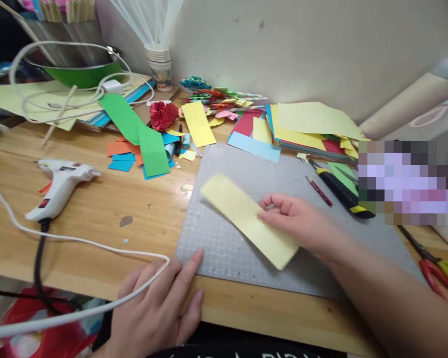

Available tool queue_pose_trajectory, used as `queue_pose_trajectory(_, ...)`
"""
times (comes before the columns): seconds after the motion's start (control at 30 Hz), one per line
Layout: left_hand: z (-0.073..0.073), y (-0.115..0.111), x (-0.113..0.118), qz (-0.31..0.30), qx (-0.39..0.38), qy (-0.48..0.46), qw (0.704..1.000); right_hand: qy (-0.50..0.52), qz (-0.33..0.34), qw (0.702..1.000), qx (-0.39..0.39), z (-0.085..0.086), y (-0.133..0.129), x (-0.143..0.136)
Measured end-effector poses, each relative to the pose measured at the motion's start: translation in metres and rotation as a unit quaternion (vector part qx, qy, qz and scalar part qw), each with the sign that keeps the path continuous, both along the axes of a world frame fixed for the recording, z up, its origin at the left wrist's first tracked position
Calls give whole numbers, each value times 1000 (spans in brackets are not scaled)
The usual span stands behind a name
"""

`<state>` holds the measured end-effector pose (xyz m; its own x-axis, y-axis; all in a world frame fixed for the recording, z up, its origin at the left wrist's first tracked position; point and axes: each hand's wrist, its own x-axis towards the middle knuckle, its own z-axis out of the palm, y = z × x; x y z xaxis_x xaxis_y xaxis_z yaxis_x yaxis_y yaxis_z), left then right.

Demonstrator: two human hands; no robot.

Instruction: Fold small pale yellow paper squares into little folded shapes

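Between the thumb and fingers of my right hand is a pale yellow paper strip, pinched by its right edge. The strip lies slantwise over the grey cutting mat; whether it touches the mat I cannot tell. My left hand rests at the table's front edge, holding nothing, its index fingertip on the mat's lower left corner. A white cable crosses in front of that hand. Right of the strip, a dark red pencil and a black and yellow utility knife lie on the mat.
A white glue gun lies on the left of the wooden table. Green paper strips, a red paper flower and stacked coloured papers line the back. Scissors lie at the right. A paper cup holds clear sticks.
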<state>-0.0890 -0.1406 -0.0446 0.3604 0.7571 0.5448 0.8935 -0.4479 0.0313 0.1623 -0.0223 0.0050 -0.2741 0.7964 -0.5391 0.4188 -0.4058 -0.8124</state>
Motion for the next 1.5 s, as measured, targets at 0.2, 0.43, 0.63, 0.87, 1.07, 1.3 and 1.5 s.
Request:
queue_pose_trajectory(0.2, -1, 6, -4, -60, 24, 2, 998, 228, -120, 959, -121, -1, -7, -13)
queue_pose_trajectory(0.43, 15, 12, 11, -111, 1, -83, 990, 318, -171, 916, -175, -1, -28, -31)
queue_pose_trajectory(0.63, 21, 23, 22, -129, -42, -75, 988, 373, -176, 885, -216, 0, -47, -41)
queue_pose_trajectory(0.87, 22, 17, 3, -153, -50, -68, 985, 292, -205, 931, -83, -1, -26, -15)
queue_pose_trajectory(1.07, 26, 15, -8, -82, -80, -52, 992, 18, -101, 995, 15, 2, -15, 16)
queue_pose_trajectory(1.3, 27, 18, 11, -150, -61, -39, 986, 133, -243, 960, 36, 4, -35, -3)
queue_pose_trajectory(1.5, 17, 11, 4, -96, -88, 27, 991, 139, -162, 975, -62, 4, -58, -1)
